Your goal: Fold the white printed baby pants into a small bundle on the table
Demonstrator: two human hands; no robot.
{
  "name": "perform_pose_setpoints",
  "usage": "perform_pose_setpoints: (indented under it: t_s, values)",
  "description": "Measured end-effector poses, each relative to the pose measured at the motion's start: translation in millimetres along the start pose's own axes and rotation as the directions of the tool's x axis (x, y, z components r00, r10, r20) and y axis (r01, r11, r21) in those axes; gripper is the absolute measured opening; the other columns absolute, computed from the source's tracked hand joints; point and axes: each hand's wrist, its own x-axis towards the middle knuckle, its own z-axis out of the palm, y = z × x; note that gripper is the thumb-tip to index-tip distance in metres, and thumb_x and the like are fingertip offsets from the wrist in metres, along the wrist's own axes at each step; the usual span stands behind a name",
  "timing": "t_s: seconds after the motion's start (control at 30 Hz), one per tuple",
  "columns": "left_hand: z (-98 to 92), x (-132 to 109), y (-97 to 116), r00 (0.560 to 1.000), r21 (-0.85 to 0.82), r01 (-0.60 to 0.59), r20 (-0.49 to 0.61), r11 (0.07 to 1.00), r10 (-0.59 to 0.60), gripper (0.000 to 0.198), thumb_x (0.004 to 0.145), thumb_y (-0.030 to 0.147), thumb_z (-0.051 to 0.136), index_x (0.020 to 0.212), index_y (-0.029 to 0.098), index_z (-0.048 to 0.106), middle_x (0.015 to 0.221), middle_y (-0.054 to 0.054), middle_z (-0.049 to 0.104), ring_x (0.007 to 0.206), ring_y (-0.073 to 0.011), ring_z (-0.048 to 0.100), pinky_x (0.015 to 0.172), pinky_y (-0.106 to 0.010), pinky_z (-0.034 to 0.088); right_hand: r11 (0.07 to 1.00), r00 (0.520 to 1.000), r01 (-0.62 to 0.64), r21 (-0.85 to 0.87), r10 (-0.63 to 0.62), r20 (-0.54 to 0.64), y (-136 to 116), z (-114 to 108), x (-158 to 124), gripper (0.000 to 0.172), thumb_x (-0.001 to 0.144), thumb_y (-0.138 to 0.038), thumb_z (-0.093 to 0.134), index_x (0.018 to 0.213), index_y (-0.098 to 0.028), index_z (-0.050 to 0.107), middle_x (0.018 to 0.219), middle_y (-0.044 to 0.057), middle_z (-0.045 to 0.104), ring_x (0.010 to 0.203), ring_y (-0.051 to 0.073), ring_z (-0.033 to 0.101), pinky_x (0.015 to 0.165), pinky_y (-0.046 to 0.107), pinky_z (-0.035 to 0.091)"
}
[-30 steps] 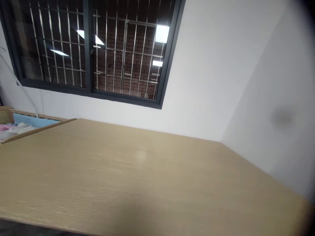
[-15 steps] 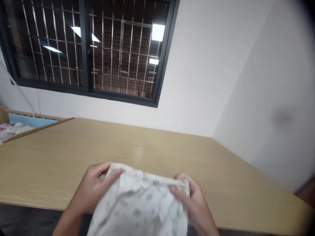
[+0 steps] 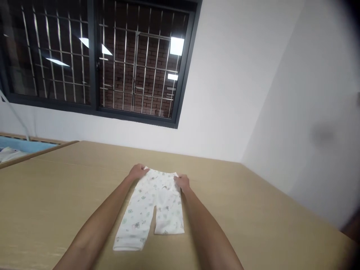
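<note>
Pants (image 3: pixel 159 195), white with small prints

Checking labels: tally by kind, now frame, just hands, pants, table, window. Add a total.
Hands: 2, left hand and right hand
Pants: 1
Table: 1
Window: 1
Total: 5

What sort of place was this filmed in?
An indoor room, perhaps a workroom: a dark-framed, barred window, a plain white wall, and a broad wood-toned table with patterned trousers laid on it.
</note>
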Motion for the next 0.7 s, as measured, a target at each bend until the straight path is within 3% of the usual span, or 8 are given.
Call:
perform_pose_setpoints:
  t_s: [0.1, 0.2, 0.3, 0.37, 0.43, 0.5, 0.6, 0.7]
  values:
    - [14.7, 8.2, -8.6, 1.0, 0.103, -0.013, -0.001, 0.995, 0.014, 0.028, 0.091, 0.037, 0.06, 0.077, 0.013, 0.055, 0.081, -0.004, 0.054, 0.081, -0.0174, 0.05, 0.079, -0.034, 0.041, 0.99, 1.0, -0.006, -0.138, 0.004, -0.013, 10.0, 10.2, 17.2, 0.023, 0.085, -0.018, 0.069, 0.07, -0.012, 0.052, 0.069, 0.0, 0.051, 0.065, 0.011, 0.046, 0.061, 0.024, 0.036]
    - [24.0, -1.6, 4.2, 0.995, 0.148, -0.075, -0.061, 0.986, 0.085, 0.03, 0.089, 0.028, 0.06, 0.114, 0.012, 0.063, 0.121, -0.014, 0.057, 0.119, -0.03, 0.047, 0.103, -0.051, 0.034, 0.979, 1.0, -0.008, -0.206, 0.01, 0.008, 15.6, 11.8, 23.5, 0.019, 0.086, -0.022, 0.069, 0.076, -0.011, 0.057, 0.074, 0.002, 0.058, 0.068, 0.012, 0.051, 0.065, 0.026, 0.04]
    - [38.0, -38.0, 37.2, 0.971, 0.102, -0.238, -0.008, 0.966, 0.24, 0.031, 0.091, 0.029, 0.055, 0.117, 0.014, 0.063, 0.122, -0.011, 0.059, 0.118, -0.0259, 0.05, 0.105, -0.043, 0.036, 0.97, 1.0, -0.009, -0.243, 0.014, 0.019, 19.5, 12.6, 26.2, 0.025, 0.088, -0.034, 0.067, 0.077, -0.012, 0.059, 0.075, 0.002, 0.061, 0.068, 0.013, 0.053, 0.066, 0.027, 0.041]
    - [49.1, -77.4, 63.2, 0.909, 0.031, -0.406, 0.119, 0.913, 0.4, 0.032, 0.091, 0.042, 0.056, 0.114, 0.022, 0.065, 0.113, -0.004, 0.063, 0.106, -0.0188, 0.056, 0.095, -0.034, 0.043, 0.965, 1.0, -0.021, -0.261, 0.025, 0.01, 21.5, 13.9, 27.4, 0.03, 0.089, -0.041, 0.066, 0.081, -0.013, 0.062, 0.079, 0.003, 0.064, 0.071, 0.014, 0.056, 0.068, 0.029, 0.043]
    - [57.3, -122.0, 86.2, 0.825, 0.016, -0.529, 0.243, 0.848, 0.51, 0.048, 0.083, 0.062, 0.063, 0.113, 0.025, 0.067, 0.112, -0.004, 0.063, 0.104, -0.0237, 0.056, 0.094, -0.041, 0.044, 0.961, 1.0, -0.027, -0.274, 0.028, 0.0, 23.2, 15.3, 27.8, 0.03, 0.089, -0.043, 0.066, 0.085, -0.014, 0.066, 0.084, 0.004, 0.067, 0.076, 0.016, 0.058, 0.073, 0.031, 0.045]
    - [59.3, -161.6, 103.8, 0.754, 0.114, -0.633, 0.314, 0.766, 0.577, 0.062, 0.078, 0.072, 0.062, 0.11, 0.019, 0.065, 0.113, -0.01, 0.06, 0.109, -0.0313, 0.052, 0.098, -0.052, 0.042, 0.96, 1.0, -0.018, -0.28, 0.019, -0.001, 24.4, 16.6, 26.6, 0.025, 0.088, -0.04, 0.066, 0.088, -0.015, 0.069, 0.09, 0.004, 0.069, 0.082, 0.017, 0.06, 0.077, 0.032, 0.045]
    - [56.3, -196.8, 121.8, 0.738, 0.123, -0.634, 0.389, 0.763, 0.551, 0.041, 0.087, 0.054, 0.06, 0.105, 0.018, 0.057, 0.114, -0.008, 0.06, 0.111, -0.0293, 0.051, 0.102, -0.056, 0.038, 0.959, 1.0, -0.006, -0.284, 0.002, -0.012, 25.2, 18.1, 23.1, 0.02, 0.088, -0.036, 0.065, 0.09, -0.017, 0.071, 0.095, 0.004, 0.071, 0.088, 0.017, 0.062, 0.079, 0.032, 0.045]
    - [64.6, -205.0, 131.5, 0.644, 0.055, -0.644, 0.577, 0.763, 0.502, 0.019, 0.091, 0.03, 0.061, 0.107, 0.02, 0.057, 0.114, -0.002, 0.063, 0.109, -0.0243, 0.058, 0.099, -0.046, 0.044, 0.957, 0.999, 0.002, -0.289, -0.015, -0.042, 25.5, 18.9, 20.2, 0.016, 0.087, -0.031, 0.062, 0.09, -0.018, 0.072, 0.097, 0.004, 0.071, 0.089, 0.018, 0.062, 0.077, 0.03, 0.042]
